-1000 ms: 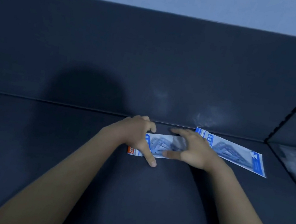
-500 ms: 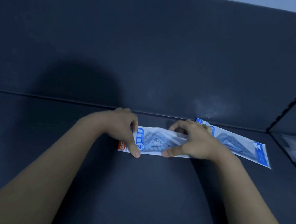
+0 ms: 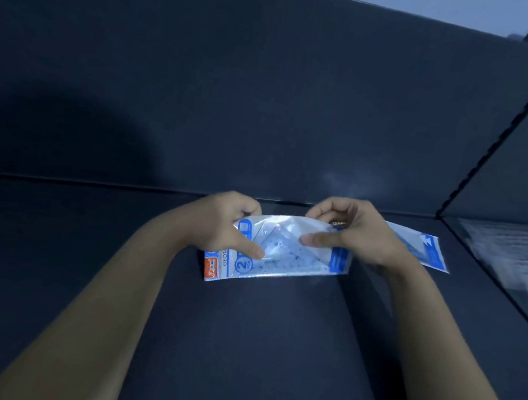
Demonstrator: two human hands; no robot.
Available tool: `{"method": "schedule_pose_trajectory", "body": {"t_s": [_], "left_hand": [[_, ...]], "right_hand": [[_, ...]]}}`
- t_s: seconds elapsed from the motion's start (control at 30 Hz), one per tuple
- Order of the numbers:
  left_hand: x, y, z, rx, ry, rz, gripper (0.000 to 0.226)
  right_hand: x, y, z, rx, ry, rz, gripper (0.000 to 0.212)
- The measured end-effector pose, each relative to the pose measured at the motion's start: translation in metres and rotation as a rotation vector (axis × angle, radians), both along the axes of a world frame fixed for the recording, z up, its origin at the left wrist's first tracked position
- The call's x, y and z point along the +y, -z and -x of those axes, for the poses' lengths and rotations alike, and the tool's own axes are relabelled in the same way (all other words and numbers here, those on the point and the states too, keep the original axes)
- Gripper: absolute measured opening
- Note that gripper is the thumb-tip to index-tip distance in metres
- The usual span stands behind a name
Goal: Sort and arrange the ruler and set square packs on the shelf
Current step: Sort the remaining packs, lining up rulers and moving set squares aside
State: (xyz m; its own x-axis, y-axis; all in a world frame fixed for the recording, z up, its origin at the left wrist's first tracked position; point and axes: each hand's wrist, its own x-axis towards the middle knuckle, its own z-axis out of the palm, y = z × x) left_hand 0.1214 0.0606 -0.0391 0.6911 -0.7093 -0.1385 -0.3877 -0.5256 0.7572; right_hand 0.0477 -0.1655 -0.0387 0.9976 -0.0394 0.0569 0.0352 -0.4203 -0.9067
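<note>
Head view, one frame.

Left grip (image 3: 227, 225): clamped on the left part of the pack (image 3: 285, 255), thumb (image 3: 248, 249) lying across its front, fingers curled behind the top edge.

Right grip (image 3: 357, 235): clamped on the same pack further right, thumb (image 3: 318, 241) pressed on the front, fingers curled over the top edge behind it.

Pack: long clear sleeve, blue and white print, orange tab at the left end, a large "2" beside it. Held lengthwise between my two grips, above the shelf (image 3: 234, 333), near the back panel (image 3: 238, 92). Top edge tipped up toward me. The plastic bulges between my thumbs. I cannot tell whether the lower edge touches the shelf.

Second pack (image 3: 427, 251): same blue and white print, flat on the shelf behind my right grip, close to the back panel. Only its right end shows; the rest is hidden by my hand.

Right of it, a slanted divider (image 3: 492, 146) closes the bay. Beyond it lie pale sheets (image 3: 519, 257), too blurred to identify.

Shadow (image 3: 58, 132) on the back panel, left.
</note>
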Motion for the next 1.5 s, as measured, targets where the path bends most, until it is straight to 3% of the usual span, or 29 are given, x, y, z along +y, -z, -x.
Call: {"method": "schedule_pose_trajectory", "body": {"t_s": [0.17, 0.3, 0.57, 0.77, 1.1, 1.33, 1.5], "left_hand": [[0.001, -0.006, 0.002, 0.074, 0.025, 0.262, 0.025], [-0.006, -0.013, 0.009, 0.038, 0.060, 0.368, 0.026], [-0.056, -0.045, 0.065, -0.027, 0.296, 0.365, 0.033], [-0.133, -0.067, 0.136, -0.171, 0.470, 0.316, 0.051], [-0.304, -0.065, 0.275, -0.190, 0.577, 0.256, 0.048], [-0.415, -0.065, 0.332, -0.208, 0.600, 0.251, 0.048], [-0.500, -0.061, 0.344, -0.200, 0.640, 0.231, 0.046]], "right_hand": [[0.002, -0.008, 0.032, -0.038, 0.236, -0.011, 0.032], [0.004, -0.012, 0.080, 0.069, 0.259, 0.039, 0.024], [-0.017, -0.042, 0.186, -0.109, 0.514, -0.243, 0.032], [-0.067, -0.054, 0.266, -0.174, 0.639, -0.269, 0.021], [-0.201, -0.046, 0.418, -0.224, 0.819, -0.055, 0.060], [-0.291, -0.040, 0.473, -0.242, 0.940, 0.013, 0.097], [-0.362, -0.034, 0.490, -0.223, 0.956, -0.038, 0.088]]}}
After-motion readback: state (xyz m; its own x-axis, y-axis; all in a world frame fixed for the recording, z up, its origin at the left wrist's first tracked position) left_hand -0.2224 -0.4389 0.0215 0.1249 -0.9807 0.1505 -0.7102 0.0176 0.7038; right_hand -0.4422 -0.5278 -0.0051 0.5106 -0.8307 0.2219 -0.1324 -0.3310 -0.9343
